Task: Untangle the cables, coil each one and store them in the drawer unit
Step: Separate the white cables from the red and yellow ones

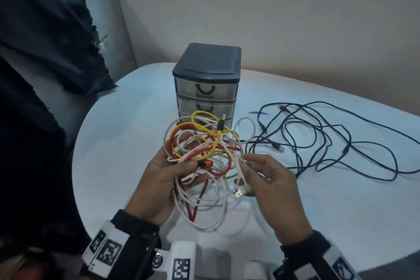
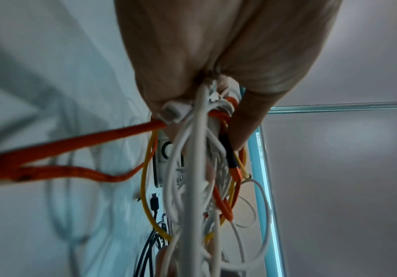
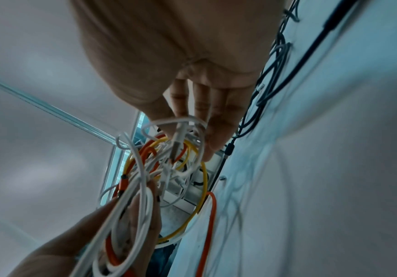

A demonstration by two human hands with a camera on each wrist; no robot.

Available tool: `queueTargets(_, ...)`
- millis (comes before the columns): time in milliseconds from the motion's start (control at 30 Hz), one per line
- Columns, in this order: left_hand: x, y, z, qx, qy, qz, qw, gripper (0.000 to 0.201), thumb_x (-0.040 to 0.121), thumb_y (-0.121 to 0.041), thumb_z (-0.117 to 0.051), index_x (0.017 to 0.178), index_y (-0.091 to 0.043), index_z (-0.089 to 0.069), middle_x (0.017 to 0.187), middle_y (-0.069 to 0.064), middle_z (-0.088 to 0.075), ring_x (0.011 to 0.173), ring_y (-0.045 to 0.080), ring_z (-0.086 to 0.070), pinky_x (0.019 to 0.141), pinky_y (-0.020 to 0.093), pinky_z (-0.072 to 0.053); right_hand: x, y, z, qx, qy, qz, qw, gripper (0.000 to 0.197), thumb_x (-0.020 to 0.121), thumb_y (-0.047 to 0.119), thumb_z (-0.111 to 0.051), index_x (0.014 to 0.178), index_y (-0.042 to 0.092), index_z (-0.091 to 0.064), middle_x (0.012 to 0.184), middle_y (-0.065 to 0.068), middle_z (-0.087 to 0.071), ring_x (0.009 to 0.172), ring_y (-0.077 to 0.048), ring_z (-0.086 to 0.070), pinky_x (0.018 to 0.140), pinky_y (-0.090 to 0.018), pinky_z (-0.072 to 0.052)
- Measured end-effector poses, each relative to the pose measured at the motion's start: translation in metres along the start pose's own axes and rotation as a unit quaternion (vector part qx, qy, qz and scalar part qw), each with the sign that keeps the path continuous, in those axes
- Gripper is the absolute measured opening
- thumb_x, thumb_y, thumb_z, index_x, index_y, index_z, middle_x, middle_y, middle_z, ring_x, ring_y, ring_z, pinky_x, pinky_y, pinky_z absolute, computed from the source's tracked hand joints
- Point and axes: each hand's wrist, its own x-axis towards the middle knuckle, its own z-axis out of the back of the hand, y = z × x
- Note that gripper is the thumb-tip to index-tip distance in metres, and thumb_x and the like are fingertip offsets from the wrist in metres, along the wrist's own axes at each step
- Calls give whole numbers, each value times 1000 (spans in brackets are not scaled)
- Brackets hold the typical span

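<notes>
Grey drawer unit (image 1: 206, 79) shut, cable tangle (image 1: 204, 150) held outside

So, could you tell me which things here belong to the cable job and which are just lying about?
Job: tangle, gripped by left hand, picked at by right hand; black cables; drawer unit.
Lying about: dark cloth; table underneath.

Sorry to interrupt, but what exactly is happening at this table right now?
A person is sorting a tangle of white, yellow and red cables, held above the table. The left hand grips the bundle while the right hand pinches a white cable's plug end. Black cables lie loose on the table. The drawer unit stands closed behind.
</notes>
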Motion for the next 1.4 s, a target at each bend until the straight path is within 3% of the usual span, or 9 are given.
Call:
queueTargets(133,2,-4,-2,-52,7,8,999,47,75,-1,-54,119,-12,-67,113,19,-73,94,35,-73,66,40,-63,0,1,0,6,-2,34,999,10,90,16,-69,97,21,-74,89,1,-75,79,-16,-71,63,-24,-53)
queueTargets(367,6,-4,8,-18,-27,-19,999,43,74,6,-48,103,-10,-75,112,24,-71,102,42,-69,91,54,-56,3,4,3,24,-48,43,998,17,82,36,-71,92,23,-76,93,3,-75,92,-18,-68,77,-35,-55)
queueTargets(467,7,1,13,107,-82,-85,987,47,80,15,-44,86,-17,-77,95,15,-75,91,36,-69,70,39,-61,10,10,5,172,10,-56,983,41,83,45,-58,113,20,-71,113,-4,-73,103,-21,-66,86,-39,-50)
queueTargets(600,6,0,16,167,-86,-92,978,44,84,14,-41,87,-17,-72,91,13,-75,90,38,-68,66,35,-53,7,16,2,135,39,-10,990,39,87,40,-53,117,22,-69,112,1,-74,109,-17,-67,93,-37,-50)
queueTargets(767,3,-3,10,158,-33,-83,983,30,71,-21,-64,100,-16,-74,99,16,-74,94,37,-70,81,48,-57,0,14,-5,27,83,34,996,24,93,20,-59,113,23,-73,105,9,-76,100,-7,-69,83,-25,-52)
queueTargets(933,5,1,5,195,-103,-108,969,16,65,-28,-88,74,-27,-74,81,6,-76,73,24,-74,59,34,-57,-6,15,-2,9,158,49,986,40,78,24,-74,118,18,-71,111,7,-75,105,-9,-69,86,-24,-56)
queueTargets(1067,5,-2,5,167,-120,-92,974,18,79,-21,-77,64,-25,-68,75,6,-74,66,22,-72,57,34,-56,5,12,6,-74,-14,78,994,15,90,11,-69,98,18,-78,86,7,-77,78,-3,-72,65,-20,-58)
queueTargets(1233,10,-8,16,153,-169,-93,969,21,72,-33,-77,61,-23,-62,81,12,-74,70,26,-69,65,40,-58,15,20,28,85,-270,78,956,15,95,12,-64,84,18,-72,58,1,-61,43,-12,-54,41,-22,-45)
queueTargets(1400,10,-5,15,143,-162,-82,973,24,83,-30,-74,61,-25,-66,78,8,-75,70,25,-70,68,38,-56,13,14,19,112,-251,21,961,14,97,14,-60,85,15,-69,60,0,-64,45,-14,-56,43,-23,-47)
